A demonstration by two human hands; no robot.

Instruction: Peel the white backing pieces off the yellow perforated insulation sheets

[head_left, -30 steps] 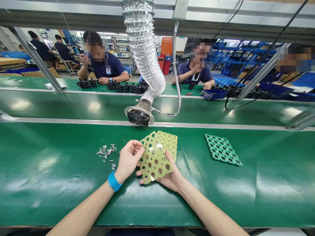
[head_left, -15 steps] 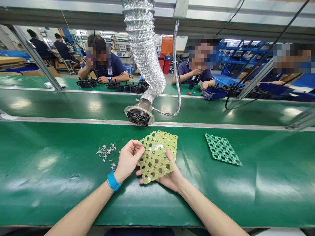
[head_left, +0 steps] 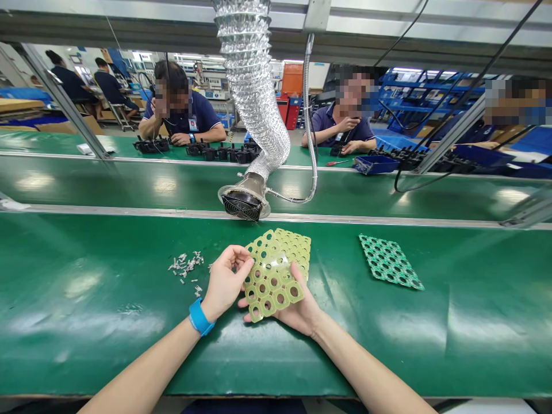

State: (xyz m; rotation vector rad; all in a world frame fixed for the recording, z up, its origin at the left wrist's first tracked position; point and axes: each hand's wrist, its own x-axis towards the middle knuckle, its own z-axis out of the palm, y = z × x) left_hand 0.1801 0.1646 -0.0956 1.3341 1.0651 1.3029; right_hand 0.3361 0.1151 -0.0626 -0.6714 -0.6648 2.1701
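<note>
A yellow-green circuit board panel (head_left: 275, 282) with rows of round holes lies tilted across my right hand (head_left: 302, 310). My right thumb presses on its right edge, and the fingers support it from below. My left hand (head_left: 227, 280), wearing a blue wristband (head_left: 200, 317), is closed in a pinch at the panel's left edge. What lies between those fingertips is hidden. Behind the held panel, a second yellow-green panel (head_left: 297, 244) rests on the green table. Small silvery parts (head_left: 186, 264) are scattered left of my left hand.
A green board panel (head_left: 390, 261) lies on the green table (head_left: 466, 322) at the right. An exhaust duct with a black fan grille (head_left: 242, 206) hangs above the panels. A metal rail (head_left: 345, 219) crosses behind them. Co-workers sit opposite with black parts (head_left: 222, 152).
Both my hands and the held panel are almost unmoved. Across the bench, a co-worker's lower hand has shifted slightly left toward a black part.
</note>
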